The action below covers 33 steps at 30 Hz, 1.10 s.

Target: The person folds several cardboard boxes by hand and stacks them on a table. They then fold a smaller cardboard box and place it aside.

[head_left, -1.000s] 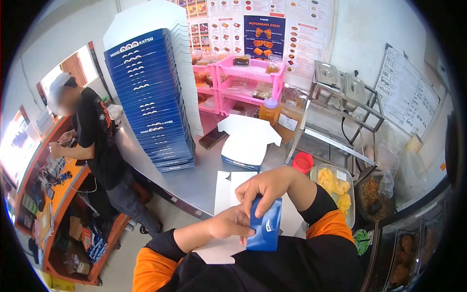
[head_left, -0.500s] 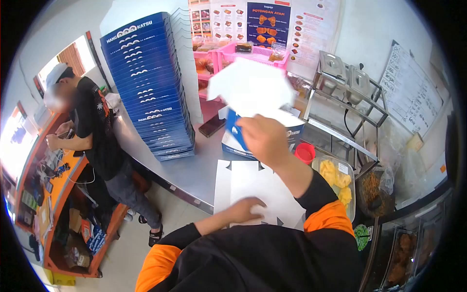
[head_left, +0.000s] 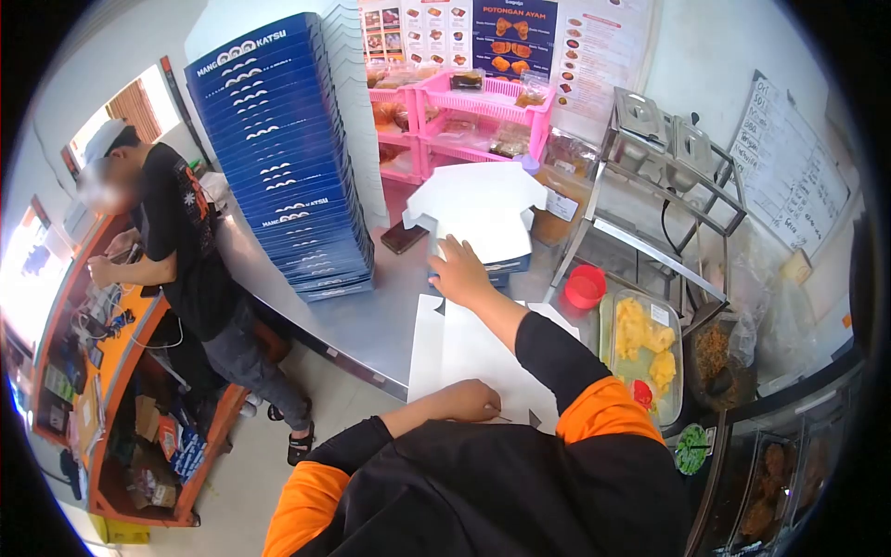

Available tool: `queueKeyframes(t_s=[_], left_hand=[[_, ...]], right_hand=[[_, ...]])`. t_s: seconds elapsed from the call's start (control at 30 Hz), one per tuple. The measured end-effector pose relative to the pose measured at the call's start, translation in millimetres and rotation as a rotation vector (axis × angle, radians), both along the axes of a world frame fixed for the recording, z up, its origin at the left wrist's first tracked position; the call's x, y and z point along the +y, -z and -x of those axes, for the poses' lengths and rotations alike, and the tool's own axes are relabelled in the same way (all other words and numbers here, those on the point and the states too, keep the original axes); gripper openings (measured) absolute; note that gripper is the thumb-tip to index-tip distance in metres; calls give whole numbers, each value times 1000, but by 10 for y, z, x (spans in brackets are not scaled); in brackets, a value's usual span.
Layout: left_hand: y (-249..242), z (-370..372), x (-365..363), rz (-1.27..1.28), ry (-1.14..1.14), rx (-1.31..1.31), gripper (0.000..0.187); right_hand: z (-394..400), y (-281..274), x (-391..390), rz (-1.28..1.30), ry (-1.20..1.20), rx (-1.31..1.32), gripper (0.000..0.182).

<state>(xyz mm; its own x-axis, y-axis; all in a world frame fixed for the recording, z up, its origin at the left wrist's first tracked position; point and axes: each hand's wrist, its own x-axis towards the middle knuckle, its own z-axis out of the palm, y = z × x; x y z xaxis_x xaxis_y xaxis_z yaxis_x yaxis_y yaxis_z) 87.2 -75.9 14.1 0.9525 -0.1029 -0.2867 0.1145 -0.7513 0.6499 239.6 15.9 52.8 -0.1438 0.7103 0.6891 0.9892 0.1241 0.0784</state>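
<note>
My left hand (head_left: 471, 401) rests low on a flat white cardboard sheet (head_left: 459, 357), its fingers curled in; what they hold, if anything, is hidden. Farther forward, my right hand (head_left: 459, 270) touches the near-left edge of an unfolded white box piece (head_left: 478, 213), fingers somewhat apart. That piece lies on top of blue-sided boxes (head_left: 512, 264) at the back of the counter. A tall stack of blue boxes (head_left: 278, 148) stands to the left.
A dark phone (head_left: 405, 238) lies between the stacks. Pink baskets (head_left: 483, 110) stand behind. On the right are a red cup (head_left: 585, 286), a tray of yellow food (head_left: 676, 399) and a metal rack (head_left: 650, 253). Another person (head_left: 190, 223) stands at the left.
The white piece came down from the air onto the blue-sided boxes. My right hand moved left and lower, and its grip loosened. The fingers of my left hand curled in.
</note>
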Motion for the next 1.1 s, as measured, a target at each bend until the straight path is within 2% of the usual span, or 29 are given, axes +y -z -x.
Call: queueKeyframes(t_s=[0.1, 0.2, 0.23, 0.37, 0.43, 0.47, 0.57, 0.67, 0.77, 0.8, 0.83, 0.93, 1.0, 1.03, 1.07, 1.1], left_hand=[[-52, -78, -58, -110, -83, 16, 27], [-105, -105, -103, -172, -125, 10, 28], [-149, -111, -99, -174, -136, 7, 28], [-359, 10, -131, -144, -70, 81, 30], [-99, 1, -87, -164, -32, 70, 26], [33, -8, -62, -175, -12, 63, 24], [-232, -29, -31, -149, -78, 142, 26], [-274, 11, 37, -124, -123, 33, 28], [-427, 27, 146, -33, -184, -8, 37], [-499, 33, 184, 14, -208, -35, 39], [-561, 20, 230, 114, -259, -9, 44], [-666, -30, 425, 271, -275, -81, 34], [-1127, 0, 466, 311, -351, 48, 28], [-1162, 5, 541, 305, -353, 45, 28], [-1110, 30, 616, 343, -351, -80, 32], [-1294, 68, 634, 328, -396, -21, 34]], right_hand=[[-17, -127, -165, 161, 109, -9, 23], [-130, -205, -164, 450, 251, 6, 27], [-192, -180, -119, 499, 210, 45, 29], [-234, -81, -45, 331, 202, -92, 26], [-242, -128, -46, 321, 204, -118, 25], [-268, -131, -33, 342, 207, -135, 24], [-367, -123, -1, 449, 217, -174, 26], [-412, -26, 1, 516, 229, -60, 32], [-335, -228, -117, 291, 97, 80, 38], [-308, -398, -210, 245, -22, 192, 37], [-276, -650, -352, 199, -137, 304, 37], [-91, -1508, -1035, 97, -366, 576, 34], [-49, -1878, -1480, -33, -457, 575, 33], [-47, -1968, -1698, -80, -479, 570, 34], [-41, -2026, -1915, -131, -502, 559, 35], [9, -2053, -2160, -165, -484, 503, 35]])
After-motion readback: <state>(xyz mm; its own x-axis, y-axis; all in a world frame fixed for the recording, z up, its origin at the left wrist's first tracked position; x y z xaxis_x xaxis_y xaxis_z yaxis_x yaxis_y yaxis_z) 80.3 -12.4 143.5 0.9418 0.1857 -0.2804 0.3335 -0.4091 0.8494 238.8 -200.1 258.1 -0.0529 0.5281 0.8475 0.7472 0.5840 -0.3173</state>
